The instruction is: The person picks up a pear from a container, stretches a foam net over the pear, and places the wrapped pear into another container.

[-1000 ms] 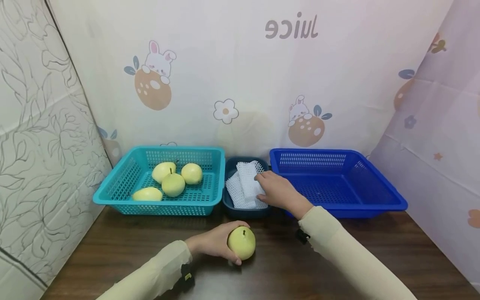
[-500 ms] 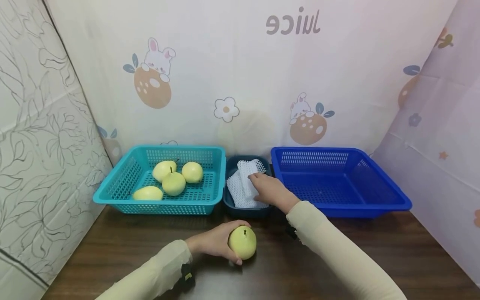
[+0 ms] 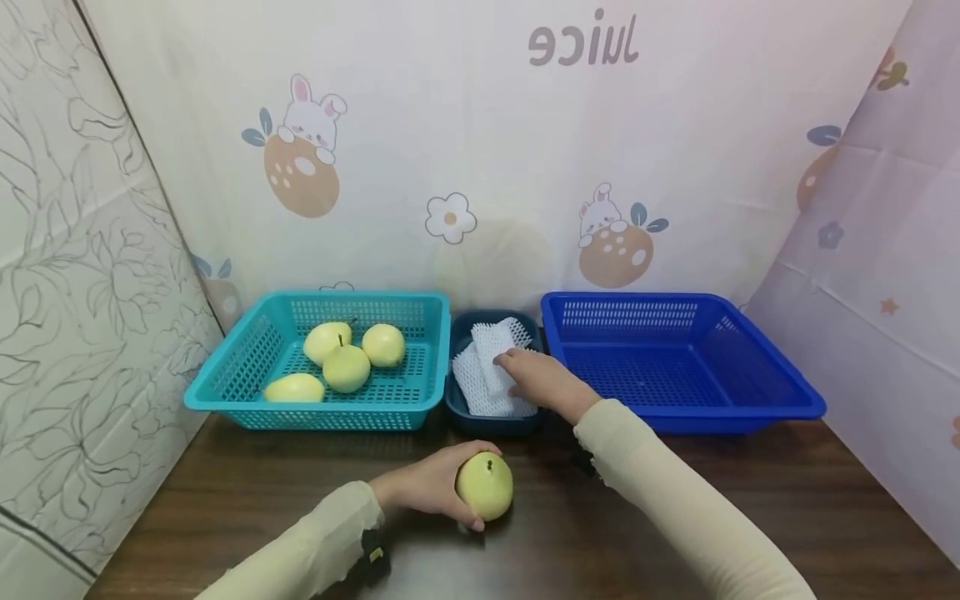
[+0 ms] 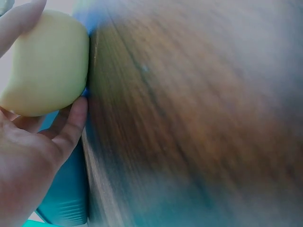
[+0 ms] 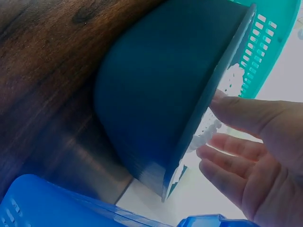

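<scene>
My left hand (image 3: 431,486) grips a round yellow-green pear (image 3: 485,486) from its left side, low at the wooden table, stem up. In the left wrist view the thumb lies on one side of the pear (image 4: 52,66) and the fingers on the other. My right hand (image 3: 543,383) reaches into a small dark teal container (image 3: 495,425). Its thumb and fingers pinch at a white foam net (image 3: 491,342), one of several lying in a heap there. The right wrist view shows the thumb (image 5: 241,111) at the container's rim, with white netting between it and the fingers.
On the left stands a turquoise basket (image 3: 322,419) holding several pears (image 3: 347,369). A blue basket (image 3: 675,412) stands on the right, close beside the small container. Behind them hangs a printed curtain (image 3: 480,150). The dark wooden table (image 3: 585,542) extends in front.
My right hand has shifted slightly left over the foam nets, and the top net has narrowed beneath its fingers. The left hand and its pear have stayed nearly still.
</scene>
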A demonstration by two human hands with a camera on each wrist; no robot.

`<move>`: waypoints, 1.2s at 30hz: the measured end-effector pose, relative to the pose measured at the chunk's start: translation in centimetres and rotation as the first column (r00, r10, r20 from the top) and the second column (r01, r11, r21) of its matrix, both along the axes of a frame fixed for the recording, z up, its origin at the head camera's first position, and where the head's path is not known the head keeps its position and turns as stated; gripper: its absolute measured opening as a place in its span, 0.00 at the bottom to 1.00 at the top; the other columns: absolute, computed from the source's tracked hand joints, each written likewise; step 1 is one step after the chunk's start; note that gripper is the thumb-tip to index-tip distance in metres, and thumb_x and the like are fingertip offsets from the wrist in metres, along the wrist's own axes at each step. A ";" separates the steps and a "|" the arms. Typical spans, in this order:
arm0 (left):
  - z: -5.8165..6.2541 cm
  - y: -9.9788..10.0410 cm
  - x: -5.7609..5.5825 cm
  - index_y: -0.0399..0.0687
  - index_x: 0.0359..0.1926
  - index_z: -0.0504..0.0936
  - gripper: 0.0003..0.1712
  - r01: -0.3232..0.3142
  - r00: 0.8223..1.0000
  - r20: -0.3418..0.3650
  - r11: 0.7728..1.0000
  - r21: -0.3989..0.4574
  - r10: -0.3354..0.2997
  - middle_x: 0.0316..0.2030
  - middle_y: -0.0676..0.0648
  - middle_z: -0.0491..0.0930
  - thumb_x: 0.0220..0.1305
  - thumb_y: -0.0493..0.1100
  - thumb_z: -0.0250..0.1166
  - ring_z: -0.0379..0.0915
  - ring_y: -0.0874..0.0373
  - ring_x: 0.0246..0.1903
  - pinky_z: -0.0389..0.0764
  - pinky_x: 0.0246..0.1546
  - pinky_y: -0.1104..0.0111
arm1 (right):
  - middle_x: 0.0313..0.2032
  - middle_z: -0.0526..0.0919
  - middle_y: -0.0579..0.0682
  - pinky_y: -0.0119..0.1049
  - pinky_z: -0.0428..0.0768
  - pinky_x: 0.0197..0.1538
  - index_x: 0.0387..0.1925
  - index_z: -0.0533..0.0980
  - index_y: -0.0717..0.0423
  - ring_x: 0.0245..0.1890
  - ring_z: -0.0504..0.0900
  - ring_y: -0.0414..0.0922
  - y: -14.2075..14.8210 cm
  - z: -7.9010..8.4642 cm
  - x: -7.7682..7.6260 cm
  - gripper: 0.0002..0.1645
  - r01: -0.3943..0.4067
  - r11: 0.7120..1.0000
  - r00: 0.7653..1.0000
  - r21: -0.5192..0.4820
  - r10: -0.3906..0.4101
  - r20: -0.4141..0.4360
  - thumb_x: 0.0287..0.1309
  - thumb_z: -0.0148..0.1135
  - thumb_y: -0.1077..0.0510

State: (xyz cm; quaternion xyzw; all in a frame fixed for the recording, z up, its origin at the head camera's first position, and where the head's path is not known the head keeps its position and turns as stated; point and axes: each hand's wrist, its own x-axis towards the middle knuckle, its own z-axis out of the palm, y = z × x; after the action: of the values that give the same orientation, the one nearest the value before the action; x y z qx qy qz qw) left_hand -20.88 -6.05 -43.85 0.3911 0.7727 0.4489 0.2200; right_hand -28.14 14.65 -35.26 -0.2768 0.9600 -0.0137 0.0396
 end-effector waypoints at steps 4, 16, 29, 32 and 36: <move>0.1 -0.1 0.0 0.45 0.63 0.66 0.47 -0.012 1.000 -0.012 1.000 0.000 0.012 0.50 0.56 0.72 0.41 0.43 0.79 0.70 0.63 0.47 0.71 0.49 0.68 | 0.55 0.77 0.59 0.46 0.71 0.57 0.58 0.73 0.60 0.57 0.74 0.53 0.1 -0.1 -0.4 0.27 -0.012 0.999 1.000 -0.035 0.013 0.027 0.55 0.67 0.62; 0.1 -0.1 0.1 0.46 0.63 0.66 0.47 -0.009 1.000 -0.030 1.000 0.009 0.009 0.50 0.55 0.72 0.41 0.42 0.79 0.69 0.63 0.48 0.70 0.51 0.67 | 0.52 0.79 0.59 0.46 0.72 0.57 0.56 0.74 0.62 0.54 0.76 0.54 0.6 0.7 -0.4 0.22 -0.032 0.993 0.995 -0.112 0.042 0.085 0.59 0.60 0.68; 0.0 0.0 0.1 0.47 0.63 0.66 0.47 -0.018 1.000 -0.019 1.000 -0.007 0.018 0.50 0.56 0.72 0.41 0.43 0.79 0.69 0.63 0.48 0.70 0.50 0.67 | 0.38 0.85 0.57 0.42 0.81 0.41 0.40 0.83 0.62 0.37 0.83 0.51 1.0 0.1 -1.0 0.14 -0.014 0.972 0.954 -0.233 -0.057 -0.296 0.55 0.57 0.72; 0.0 0.0 0.2 0.47 0.63 0.65 0.47 -0.019 1.000 -0.017 1.000 -0.006 0.019 0.50 0.56 0.72 0.42 0.43 0.79 0.69 0.63 0.47 0.70 0.50 0.67 | 0.37 0.85 0.57 0.42 0.81 0.38 0.38 0.84 0.63 0.35 0.84 0.50 1.3 0.7 -0.9 0.14 -0.031 0.951 0.938 -0.307 -0.079 -0.337 0.53 0.56 0.73; 0.0 -0.1 0.2 0.46 0.64 0.65 0.48 -0.030 0.999 -0.027 1.000 0.000 0.030 0.50 0.56 0.72 0.41 0.44 0.79 0.70 0.63 0.47 0.71 0.49 0.67 | 0.33 0.85 0.56 0.40 0.80 0.33 0.36 0.84 0.63 0.27 0.80 0.46 1.7 1.7 -0.7 0.12 -0.067 0.926 0.932 -0.373 -0.076 -0.355 0.52 0.58 0.72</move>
State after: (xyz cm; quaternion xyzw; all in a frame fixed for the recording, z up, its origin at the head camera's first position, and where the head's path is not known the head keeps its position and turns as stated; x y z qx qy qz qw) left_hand -20.66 -6.18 -43.82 0.3856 0.7814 0.4469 0.2028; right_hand -28.81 16.34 -33.51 -0.2745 0.9304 -0.1474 -0.1928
